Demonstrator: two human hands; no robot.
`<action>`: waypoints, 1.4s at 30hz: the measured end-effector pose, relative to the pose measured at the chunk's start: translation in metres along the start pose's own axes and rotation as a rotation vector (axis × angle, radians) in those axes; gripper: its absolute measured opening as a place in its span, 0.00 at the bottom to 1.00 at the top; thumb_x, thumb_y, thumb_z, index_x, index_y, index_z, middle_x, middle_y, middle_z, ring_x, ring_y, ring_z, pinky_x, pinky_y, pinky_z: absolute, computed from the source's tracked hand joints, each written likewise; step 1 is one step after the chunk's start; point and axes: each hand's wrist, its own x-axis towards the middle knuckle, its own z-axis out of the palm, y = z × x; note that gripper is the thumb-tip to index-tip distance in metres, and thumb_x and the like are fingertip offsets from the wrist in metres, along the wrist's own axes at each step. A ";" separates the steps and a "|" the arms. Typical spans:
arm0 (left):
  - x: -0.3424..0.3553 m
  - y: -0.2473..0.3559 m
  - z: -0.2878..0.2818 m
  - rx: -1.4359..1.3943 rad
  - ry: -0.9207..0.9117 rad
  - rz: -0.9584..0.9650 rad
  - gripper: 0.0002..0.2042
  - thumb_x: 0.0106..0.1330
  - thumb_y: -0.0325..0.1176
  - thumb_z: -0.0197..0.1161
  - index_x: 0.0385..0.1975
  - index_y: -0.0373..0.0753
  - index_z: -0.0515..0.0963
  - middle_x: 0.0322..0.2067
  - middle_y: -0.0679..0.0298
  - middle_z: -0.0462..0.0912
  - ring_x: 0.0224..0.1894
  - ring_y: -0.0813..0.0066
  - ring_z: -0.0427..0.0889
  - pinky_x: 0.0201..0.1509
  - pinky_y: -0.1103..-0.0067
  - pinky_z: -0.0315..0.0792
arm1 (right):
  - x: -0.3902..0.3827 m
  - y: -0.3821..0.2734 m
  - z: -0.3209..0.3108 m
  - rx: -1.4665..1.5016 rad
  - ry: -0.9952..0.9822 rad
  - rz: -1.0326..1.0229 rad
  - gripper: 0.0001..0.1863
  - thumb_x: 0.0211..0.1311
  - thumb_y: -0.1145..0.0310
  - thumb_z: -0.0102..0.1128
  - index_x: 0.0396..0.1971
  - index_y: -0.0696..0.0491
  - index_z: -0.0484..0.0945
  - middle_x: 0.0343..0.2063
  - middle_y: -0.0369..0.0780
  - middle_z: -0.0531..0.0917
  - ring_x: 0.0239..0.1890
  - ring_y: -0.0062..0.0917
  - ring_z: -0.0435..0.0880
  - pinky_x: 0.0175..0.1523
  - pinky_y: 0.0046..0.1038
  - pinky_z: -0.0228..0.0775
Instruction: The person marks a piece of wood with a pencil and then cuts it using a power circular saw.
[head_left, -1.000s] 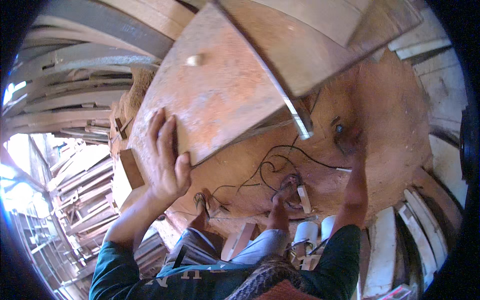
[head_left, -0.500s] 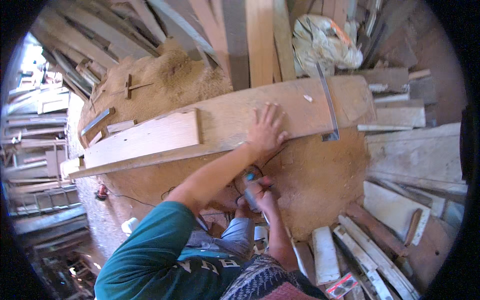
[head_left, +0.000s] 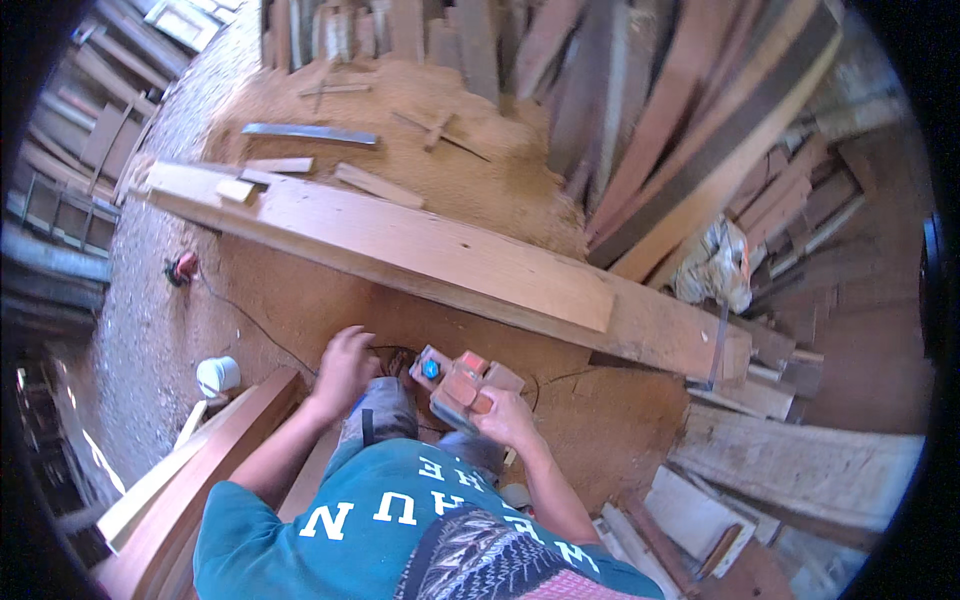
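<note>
My right hand [head_left: 507,417] grips the rear handle of an electric planer [head_left: 462,388], a dusty orange-brown tool with a blue knob at its front. The planer is held in the air over my legs. My left hand [head_left: 347,358] is off to the left of the planer, holding nothing, its fingers loosely stretched. Beyond both hands, a pale wooden plank [head_left: 430,240] with a few dark holes lies on a long, wider board [head_left: 660,332]. A carpenter's square [head_left: 718,345] rests across the right end of that board.
A small wood block [head_left: 235,190] sits on the plank's left end. Behind lie a metal bar [head_left: 310,134] and sticks on a sawdust pile [head_left: 400,100]. A power cord [head_left: 245,310] crosses the floor, near a white bucket [head_left: 217,377]. Lumber [head_left: 215,470] lies at my left.
My left hand has lifted off the long board and drawn back left. My right hand has raised the planer. The view has swung left, showing more of the pale plank.
</note>
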 end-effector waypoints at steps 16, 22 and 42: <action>0.009 -0.143 -0.132 -0.125 0.170 -0.664 0.25 0.70 0.34 0.69 0.64 0.33 0.75 0.64 0.42 0.75 0.69 0.46 0.75 0.75 0.63 0.68 | 0.297 -0.222 -0.052 -0.081 -0.009 -0.375 0.16 0.51 0.59 0.70 0.36 0.55 0.87 0.37 0.53 0.90 0.42 0.47 0.90 0.48 0.43 0.79; 0.068 -0.160 -0.129 -0.159 0.250 -0.673 0.24 0.69 0.33 0.69 0.63 0.32 0.76 0.63 0.42 0.77 0.69 0.47 0.75 0.75 0.63 0.68 | 0.332 -0.201 -0.052 -0.023 -0.126 -0.285 0.16 0.55 0.60 0.70 0.38 0.55 0.86 0.34 0.50 0.89 0.39 0.41 0.90 0.47 0.40 0.79; 0.200 -0.454 -0.223 -0.163 0.272 -0.778 0.22 0.71 0.32 0.66 0.64 0.35 0.76 0.59 0.47 0.78 0.63 0.51 0.78 0.70 0.64 0.71 | 0.650 -0.357 0.088 -0.441 -0.213 -0.262 0.27 0.62 0.58 0.74 0.55 0.59 0.80 0.53 0.55 0.85 0.56 0.47 0.85 0.62 0.42 0.77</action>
